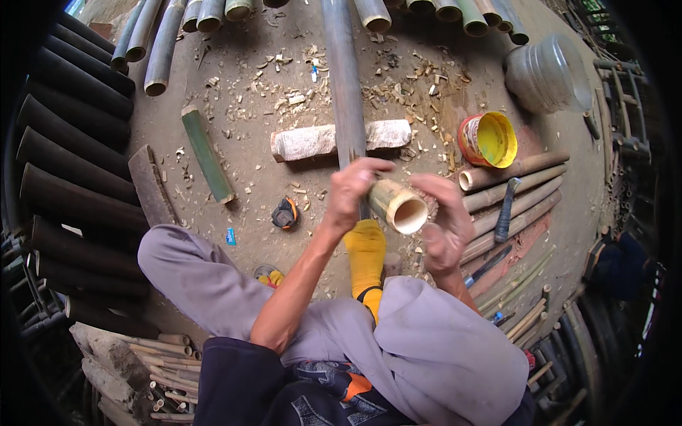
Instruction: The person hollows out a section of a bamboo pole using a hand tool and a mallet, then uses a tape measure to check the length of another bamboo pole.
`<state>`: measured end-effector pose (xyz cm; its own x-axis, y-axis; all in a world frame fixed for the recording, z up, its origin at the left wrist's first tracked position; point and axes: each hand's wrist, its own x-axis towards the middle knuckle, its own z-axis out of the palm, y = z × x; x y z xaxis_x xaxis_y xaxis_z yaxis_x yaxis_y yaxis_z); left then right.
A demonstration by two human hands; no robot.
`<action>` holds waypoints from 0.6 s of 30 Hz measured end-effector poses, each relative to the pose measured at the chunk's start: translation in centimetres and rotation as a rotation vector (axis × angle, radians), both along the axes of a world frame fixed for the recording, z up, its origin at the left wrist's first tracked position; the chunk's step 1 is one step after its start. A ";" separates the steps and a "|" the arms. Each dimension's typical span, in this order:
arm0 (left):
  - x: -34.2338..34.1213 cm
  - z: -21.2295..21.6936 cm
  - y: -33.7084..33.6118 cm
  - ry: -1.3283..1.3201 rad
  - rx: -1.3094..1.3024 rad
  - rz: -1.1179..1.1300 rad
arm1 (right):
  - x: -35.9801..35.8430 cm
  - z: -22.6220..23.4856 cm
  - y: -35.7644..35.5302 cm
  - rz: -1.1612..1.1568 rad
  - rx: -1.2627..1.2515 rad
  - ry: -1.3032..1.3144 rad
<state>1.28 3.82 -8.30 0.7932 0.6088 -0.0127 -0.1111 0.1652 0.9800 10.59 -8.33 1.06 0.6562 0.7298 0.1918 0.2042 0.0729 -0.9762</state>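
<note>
Short bamboo tube (398, 206) was between the two hands, roughly mid-scene, tilted, open mouth facing near-right. Left hand (348, 195) was at its left side, fingers bent along the far edge; motion blur there, can't tell whether it was gripping. Right hand (447, 224) was open, fingers and thumb spread on the right around the mouth; can't confirm contact.

Long grey bamboo pole (344, 85) ran from the far side toward the person, crossing over a whitish block (305, 144) that lay left to right. Yellow-socked foot (366, 259) was at the pole's near end, just nearside of the tube.

Left of the pole: green bamboo piece (207, 156) on the ground, small black-and-orange object (285, 213) nearer in, blue packet (231, 236) near the left knee. Dark tubes (78, 192) were stacked along the far left.

Right: red-and-yellow bucket (490, 140), clear plastic container (547, 74) farther out, brown poles (515, 192) nearer, with a dark-handled tool (506, 213) lying across them. Pale shavings (295, 99) littered the ground around the block.
</note>
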 end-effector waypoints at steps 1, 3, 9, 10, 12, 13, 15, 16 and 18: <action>0.6 -0.9 0.0 0.014 0.060 -0.108 | 0.6 0.5 1.9 0.148 0.013 -0.020; 1.6 -1.1 -0.5 -0.067 0.372 -0.012 | 1.2 -0.1 3.6 0.345 0.144 0.184; 0.6 -2.7 -1.6 0.012 0.800 0.174 | -0.4 0.2 3.5 0.210 0.042 0.230; 0.8 -3.0 -1.6 -0.003 0.713 0.141 | -0.4 0.4 3.5 0.200 0.028 0.225; 1.3 -2.0 -1.7 -0.001 0.580 0.137 | -0.2 0.5 3.5 0.188 0.019 0.241; 1.7 -1.5 -1.7 -0.002 0.514 0.144 | -0.1 0.5 3.6 0.194 0.016 0.236; 2.0 -0.9 -1.4 -0.002 0.221 0.111 | -0.2 0.6 3.4 0.191 -0.004 0.215; 1.8 -0.8 -1.6 0.024 0.273 0.153 | -0.3 0.7 3.5 0.194 -0.034 0.199; 1.7 -0.3 -1.3 0.038 0.176 0.105 | -0.5 0.3 3.6 0.170 0.036 0.165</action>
